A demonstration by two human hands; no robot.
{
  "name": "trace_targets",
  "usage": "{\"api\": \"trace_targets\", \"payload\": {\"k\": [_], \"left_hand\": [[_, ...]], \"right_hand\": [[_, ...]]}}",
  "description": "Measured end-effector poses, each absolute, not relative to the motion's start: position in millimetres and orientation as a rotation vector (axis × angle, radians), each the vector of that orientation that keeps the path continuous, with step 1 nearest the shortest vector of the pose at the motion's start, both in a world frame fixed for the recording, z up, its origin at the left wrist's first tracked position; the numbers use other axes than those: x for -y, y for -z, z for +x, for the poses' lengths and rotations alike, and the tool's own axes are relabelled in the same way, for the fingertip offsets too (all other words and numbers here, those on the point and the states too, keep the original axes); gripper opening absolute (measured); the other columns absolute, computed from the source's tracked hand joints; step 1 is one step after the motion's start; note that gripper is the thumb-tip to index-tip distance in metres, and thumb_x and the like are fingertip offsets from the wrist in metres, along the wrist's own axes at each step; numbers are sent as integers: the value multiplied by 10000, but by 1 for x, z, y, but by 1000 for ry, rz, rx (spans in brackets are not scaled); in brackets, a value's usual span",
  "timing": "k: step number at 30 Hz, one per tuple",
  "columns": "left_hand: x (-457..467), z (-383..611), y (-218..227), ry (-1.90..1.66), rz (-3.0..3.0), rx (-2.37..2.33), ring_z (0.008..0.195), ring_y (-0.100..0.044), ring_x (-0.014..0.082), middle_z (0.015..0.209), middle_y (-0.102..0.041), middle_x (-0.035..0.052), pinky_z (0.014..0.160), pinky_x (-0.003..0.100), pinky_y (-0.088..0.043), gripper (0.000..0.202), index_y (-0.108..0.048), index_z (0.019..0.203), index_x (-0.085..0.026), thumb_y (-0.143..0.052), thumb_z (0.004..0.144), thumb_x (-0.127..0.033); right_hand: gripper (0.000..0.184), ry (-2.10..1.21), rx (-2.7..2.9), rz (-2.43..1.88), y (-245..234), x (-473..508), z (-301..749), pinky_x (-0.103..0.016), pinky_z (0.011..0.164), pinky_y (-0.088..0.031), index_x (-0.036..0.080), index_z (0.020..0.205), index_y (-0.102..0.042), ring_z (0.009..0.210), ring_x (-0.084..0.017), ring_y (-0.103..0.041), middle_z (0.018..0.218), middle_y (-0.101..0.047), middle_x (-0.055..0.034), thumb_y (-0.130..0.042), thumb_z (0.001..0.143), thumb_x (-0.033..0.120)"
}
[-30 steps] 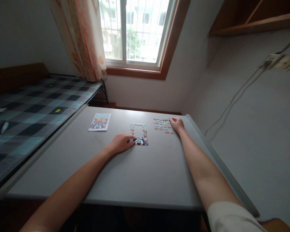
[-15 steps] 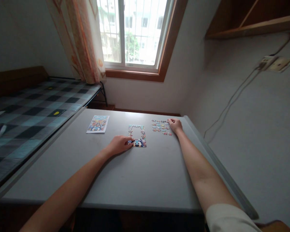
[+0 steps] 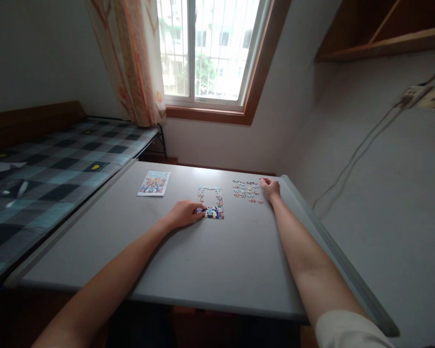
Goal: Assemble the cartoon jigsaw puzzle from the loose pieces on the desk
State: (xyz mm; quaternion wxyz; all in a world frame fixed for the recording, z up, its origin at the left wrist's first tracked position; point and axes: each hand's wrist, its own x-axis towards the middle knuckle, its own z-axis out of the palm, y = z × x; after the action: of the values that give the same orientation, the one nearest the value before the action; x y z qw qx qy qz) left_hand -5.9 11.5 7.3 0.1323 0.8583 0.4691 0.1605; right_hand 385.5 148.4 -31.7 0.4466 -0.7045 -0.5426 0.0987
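Observation:
A partly built jigsaw frame (image 3: 210, 202) lies in the middle of the grey table (image 3: 210, 261). My left hand (image 3: 184, 213) rests on the table with curled fingers, its fingertips pressed on the frame's lower left corner. To the right lies a scatter of several loose puzzle pieces (image 3: 245, 189). My right hand (image 3: 270, 187) sits at the right edge of that scatter, fingers bent down onto the pieces; whether it grips one is too small to tell. A colourful reference picture (image 3: 153, 183) lies flat at the table's far left.
A bed with a checked blue-and-black cover (image 3: 50, 169) runs along the table's left side. A grey wall (image 3: 377, 183) with a cable borders the right edge. Behind the table are a window (image 3: 210, 53) and a curtain (image 3: 137, 63).
Both hands stay where they were, on the puzzle frame and at the loose pieces. Only the camera view has shifted slightly.

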Motion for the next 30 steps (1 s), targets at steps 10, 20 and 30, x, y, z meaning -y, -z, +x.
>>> {"api": "trace_targets", "payload": {"k": [10,20,30], "left_hand": [[-15,-1,-5,-488,2499,-1374,578,-545,115,671,-655,-14,550,216,-302,335,-718,1092,-290,-519,859,-426],[-15,0,-2,-503,2518,-1377,573,-537,112,677,-654,-20,561,220,-302,334,-713,1091,-285,-523,857,-430],[-14,-5,4,-605,2551,-1267,550,-513,107,649,-624,-20,573,216,-328,343,-695,1112,-255,-476,898,-409]], "right_hand": [[325,-211,1215,-1669,30,-142,388,-349,784,-505,126,856,-723,792,-234,-659,868,-728,-139,-545,718,360],[320,-184,1246,-1716,26,-105,374,-326,756,-505,127,813,-719,768,-226,-650,839,-725,-138,-548,718,380],[306,-152,1494,-1877,26,-89,362,-312,744,-483,161,798,-750,778,-225,-643,839,-716,-106,-622,701,421]]}}
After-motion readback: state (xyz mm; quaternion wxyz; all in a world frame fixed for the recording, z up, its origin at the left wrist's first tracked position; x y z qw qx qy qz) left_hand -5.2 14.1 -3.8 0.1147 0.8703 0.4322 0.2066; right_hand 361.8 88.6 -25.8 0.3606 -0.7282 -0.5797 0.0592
